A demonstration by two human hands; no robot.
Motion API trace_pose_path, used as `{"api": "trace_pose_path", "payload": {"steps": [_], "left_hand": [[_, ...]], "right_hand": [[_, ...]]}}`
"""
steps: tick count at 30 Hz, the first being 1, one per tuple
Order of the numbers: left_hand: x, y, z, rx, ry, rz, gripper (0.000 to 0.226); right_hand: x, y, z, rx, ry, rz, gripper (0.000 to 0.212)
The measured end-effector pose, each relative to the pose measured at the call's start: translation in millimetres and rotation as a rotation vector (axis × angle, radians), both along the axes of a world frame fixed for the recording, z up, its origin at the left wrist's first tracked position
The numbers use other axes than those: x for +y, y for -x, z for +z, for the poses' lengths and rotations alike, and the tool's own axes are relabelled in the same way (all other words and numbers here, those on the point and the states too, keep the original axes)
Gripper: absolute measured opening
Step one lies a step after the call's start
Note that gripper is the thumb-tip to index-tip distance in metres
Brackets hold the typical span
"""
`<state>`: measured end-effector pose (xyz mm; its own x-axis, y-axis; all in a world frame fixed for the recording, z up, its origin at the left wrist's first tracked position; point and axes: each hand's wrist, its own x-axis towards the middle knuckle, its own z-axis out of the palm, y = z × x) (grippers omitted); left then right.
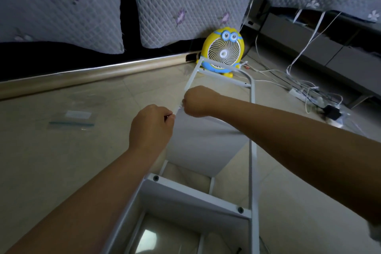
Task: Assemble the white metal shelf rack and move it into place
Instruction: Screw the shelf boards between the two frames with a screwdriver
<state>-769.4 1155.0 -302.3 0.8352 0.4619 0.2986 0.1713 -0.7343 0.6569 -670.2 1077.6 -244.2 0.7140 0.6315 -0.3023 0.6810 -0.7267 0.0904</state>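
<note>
The white metal shelf rack (250, 171) lies on its side on the tiled floor and runs away from me toward the fan. One shelf panel (198, 192) is bolted near me. A second white panel (204, 140) stands tilted between the side rails. My left hand (151, 126) pinches the rack's left rail at that panel's top corner. Just beyond it, my right hand (199, 101) is curled in a fist at the same rail; what it holds is hidden.
A yellow cartoon fan (223, 51) stands at the rack's far end. A clear zip bag (72, 119) lies on the floor to the left. Cables and a power strip (296, 94) sprawl at the right. Quilted cushions (185, 4) lean behind.
</note>
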Motion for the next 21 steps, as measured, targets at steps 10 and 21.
{"api": "trace_pose_path", "payload": {"steps": [10,21], "left_hand": [[4.9,0.0,-0.8,0.047,-0.318,-0.047,0.023],[-101.1,-39.2,11.0,-0.052,-0.464,-0.452,0.055]], "right_hand": [[-36.7,4.5,16.1,0.097,-0.279,-0.162,0.041],[-303.6,63.4,-141.0,0.093,-0.528,-0.74,0.014]]}}
